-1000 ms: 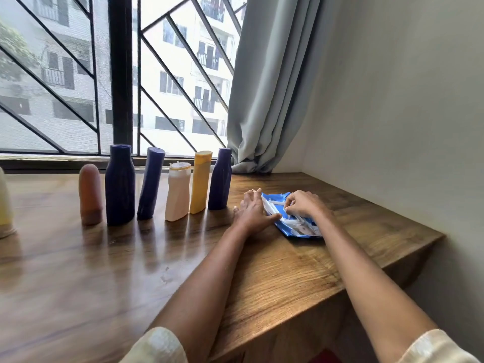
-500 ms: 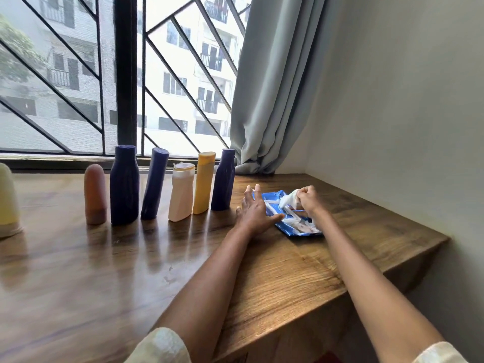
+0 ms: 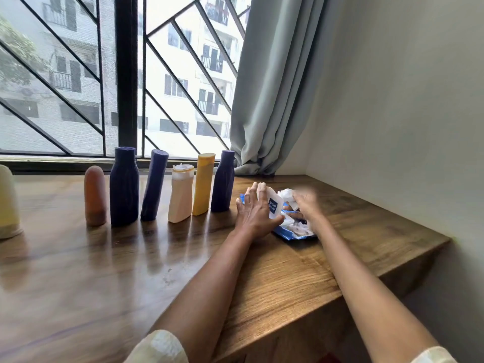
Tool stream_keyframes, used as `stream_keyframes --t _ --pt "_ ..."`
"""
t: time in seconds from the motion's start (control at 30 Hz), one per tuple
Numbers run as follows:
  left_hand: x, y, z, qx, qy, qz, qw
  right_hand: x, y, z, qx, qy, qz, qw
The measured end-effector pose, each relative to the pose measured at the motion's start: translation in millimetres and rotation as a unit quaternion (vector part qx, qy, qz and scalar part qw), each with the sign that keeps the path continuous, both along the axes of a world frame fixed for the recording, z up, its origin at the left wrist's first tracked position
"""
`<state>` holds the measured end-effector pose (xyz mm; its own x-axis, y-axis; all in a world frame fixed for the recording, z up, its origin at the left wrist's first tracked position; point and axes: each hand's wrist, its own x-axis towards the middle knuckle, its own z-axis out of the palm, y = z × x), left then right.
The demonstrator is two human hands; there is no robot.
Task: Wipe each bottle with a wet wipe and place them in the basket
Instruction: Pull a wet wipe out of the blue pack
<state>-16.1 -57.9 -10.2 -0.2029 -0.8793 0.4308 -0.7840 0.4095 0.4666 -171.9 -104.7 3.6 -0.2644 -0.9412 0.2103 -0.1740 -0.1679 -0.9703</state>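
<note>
Several bottles stand in a row on the wooden table: a brown one (image 3: 95,195), a wide dark blue one (image 3: 124,186), a slim blue one (image 3: 154,185), a peach one with a flip cap (image 3: 181,197), a yellow one (image 3: 203,183) and another dark blue one (image 3: 223,181). A blue wet wipe pack (image 3: 288,233) lies at the right. My left hand (image 3: 254,213) holds the pack's raised white flap (image 3: 272,204). My right hand (image 3: 305,203), blurred, grips a white wipe (image 3: 287,194) above the pack. No basket is in view.
A pale yellow bottle (image 3: 7,203) stands at the far left edge. The window grille runs behind the bottles and a grey curtain (image 3: 272,100) hangs at the back right. A wall borders the table on the right; the table's front edge (image 3: 340,294) runs diagonally.
My right hand has pulled a wipe up out of the pack. My left hand has shifted from pressing the pack to holding its white flap up.
</note>
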Motion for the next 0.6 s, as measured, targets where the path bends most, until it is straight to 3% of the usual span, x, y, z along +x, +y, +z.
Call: stream_keyframes --t 0.2,0.37,0.43,0.53,0.6 --pt "-4.3 -8.0 -3.6 -0.016 -0.076 -0.026 0.997 -2.3 -2.3 4.3 -0.096 -0.204 -0.072 0.972" --pt "-8.0 -9.2 -3.6 0.006 -0.118 -0.083 0.99 -0.8 5.1 10.8 -0.133 -0.237 -0.074 0.959" --pt "-8.9 -11.0 -4.2 0.014 -0.138 -0.091 0.986 5.9 4.5 8.3 -0.165 -0.195 -0.07 0.964" --pt "-10.5 -12.8 -5.5 0.018 -0.153 -0.09 0.984 10.6 1.4 3.0 -0.188 0.002 -0.073 0.979" --pt "-11.2 -13.3 -4.0 0.031 -0.164 -0.087 0.982 12.4 -2.6 -2.7 -0.154 0.096 -0.049 0.982"
